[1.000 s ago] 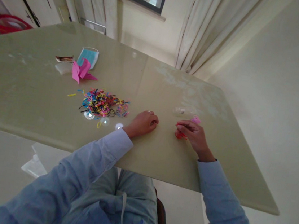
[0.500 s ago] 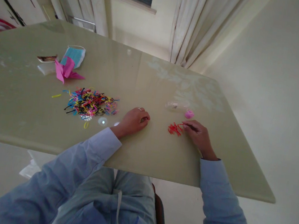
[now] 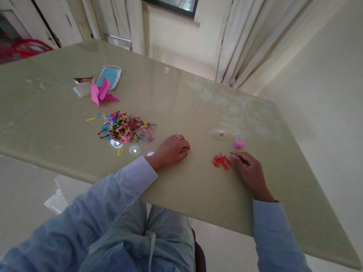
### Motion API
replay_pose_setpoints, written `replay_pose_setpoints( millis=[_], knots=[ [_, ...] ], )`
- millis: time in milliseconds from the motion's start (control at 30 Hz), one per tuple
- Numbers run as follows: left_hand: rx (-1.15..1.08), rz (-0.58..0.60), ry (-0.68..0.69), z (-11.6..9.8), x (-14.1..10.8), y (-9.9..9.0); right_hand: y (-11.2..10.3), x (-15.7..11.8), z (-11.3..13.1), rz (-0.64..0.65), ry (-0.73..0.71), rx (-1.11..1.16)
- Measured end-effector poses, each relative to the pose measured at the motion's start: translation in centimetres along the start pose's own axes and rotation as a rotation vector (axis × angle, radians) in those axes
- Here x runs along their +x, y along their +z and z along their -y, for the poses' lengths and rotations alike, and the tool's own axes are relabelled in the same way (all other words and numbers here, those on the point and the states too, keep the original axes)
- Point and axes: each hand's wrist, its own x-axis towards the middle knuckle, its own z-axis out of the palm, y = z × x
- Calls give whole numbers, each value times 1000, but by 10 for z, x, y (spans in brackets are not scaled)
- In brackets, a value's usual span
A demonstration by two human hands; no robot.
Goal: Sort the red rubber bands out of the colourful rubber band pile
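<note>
Red bands (image 3: 221,160): one pile, bare tabletop (image 3: 201,189) between it and the near edge (image 3: 198,217); our right hand (image 3: 250,170) just beside, fingertips close together; our left hand (image 3: 170,151) loosely curled; any contents, we cannot tell.

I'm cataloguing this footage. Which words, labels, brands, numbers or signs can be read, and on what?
No text can be read.
Clear plastic item: small dark mark, too blurred to read.
Brown-and-white flat piece: too small to tell whether it bears words.
</note>
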Motion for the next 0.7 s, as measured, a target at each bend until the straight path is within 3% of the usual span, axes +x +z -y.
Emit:
replay_pose_setpoints(
  millis=[333,500,600,700],
  knots=[
    [-64,21,-11,-2,-6,-10,0,1,-1,-19,33,16],
    [-149,-16,-73,-3,-25,-29,-1,0,1,-35,89,74],
    [-134,-149,-197,-3,-51,-47,-1,1,2,-61,121,152],
    [-28,-250,-419,1,-85,-66,-1,1,4,-85,149,219]
  ],
)
